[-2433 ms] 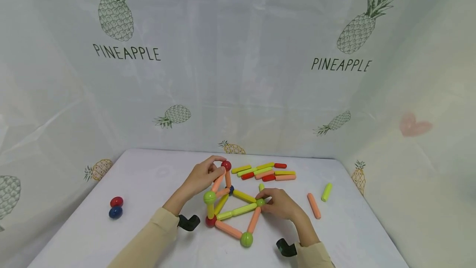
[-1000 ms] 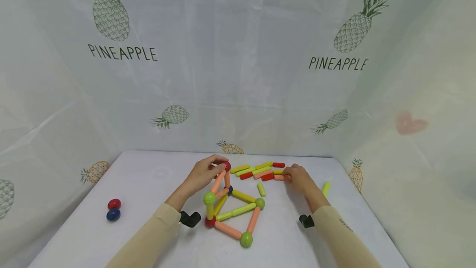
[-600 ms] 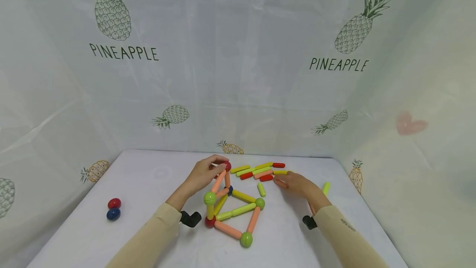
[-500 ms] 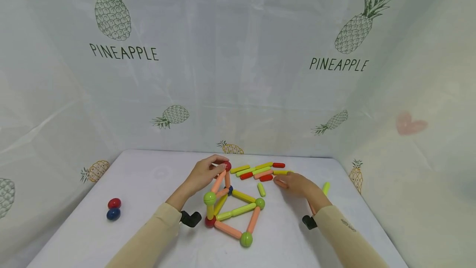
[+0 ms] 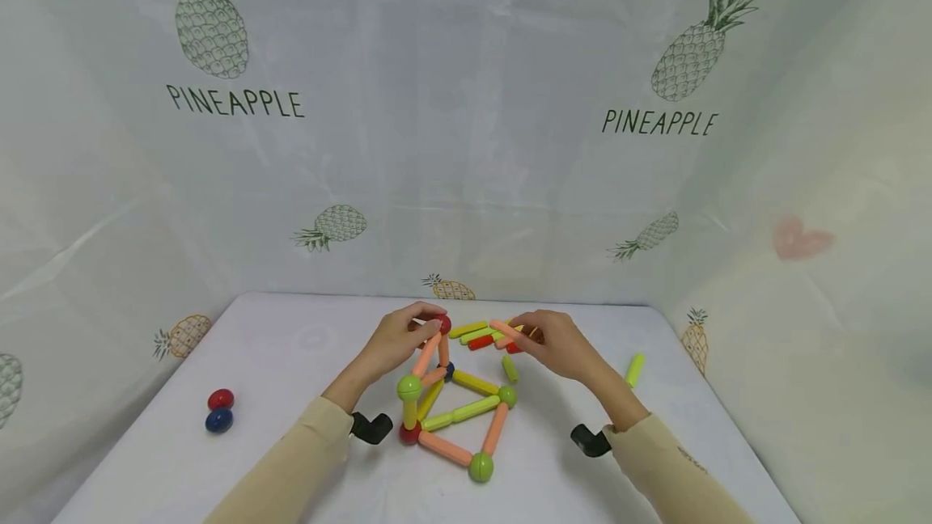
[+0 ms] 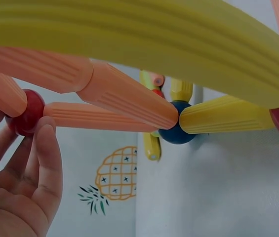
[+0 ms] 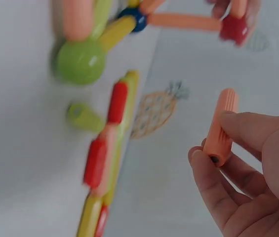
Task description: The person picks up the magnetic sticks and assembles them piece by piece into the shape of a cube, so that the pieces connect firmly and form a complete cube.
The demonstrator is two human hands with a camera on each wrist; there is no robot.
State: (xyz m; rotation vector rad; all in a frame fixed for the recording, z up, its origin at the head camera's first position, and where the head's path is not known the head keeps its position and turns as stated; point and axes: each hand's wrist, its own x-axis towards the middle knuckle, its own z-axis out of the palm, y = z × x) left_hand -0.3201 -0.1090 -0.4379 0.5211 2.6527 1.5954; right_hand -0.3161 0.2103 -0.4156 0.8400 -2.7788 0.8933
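My left hand [image 5: 393, 344] pinches the red ball [image 6: 29, 112] at the raised top of a construction of magnetic sticks and balls. Two salmon sticks meet at that ball; one runs down to a dark blue ball [image 6: 178, 123] on the table. A green ball [image 5: 409, 387] stands on an upright yellow stick above another red ball [image 5: 409, 433]. Flat in front lie two more green balls, joined by a salmon stick [image 5: 496, 429]. My right hand [image 5: 557, 346] holds a loose salmon stick [image 7: 223, 126] between thumb and fingers, in the air right of the raised red ball.
Several loose sticks, including a red one [image 5: 480, 342], lie in a group at the back. A short green stick [image 5: 510, 368] lies behind the right green ball. Another green stick [image 5: 635, 369] is at right. Red [image 5: 221, 399] and blue [image 5: 219, 420] balls touch at left.
My right hand left the green ball, reached the stick group and took a salmon stick from its right end. It has lifted the stick leftward. My left hand stays at the red ball.
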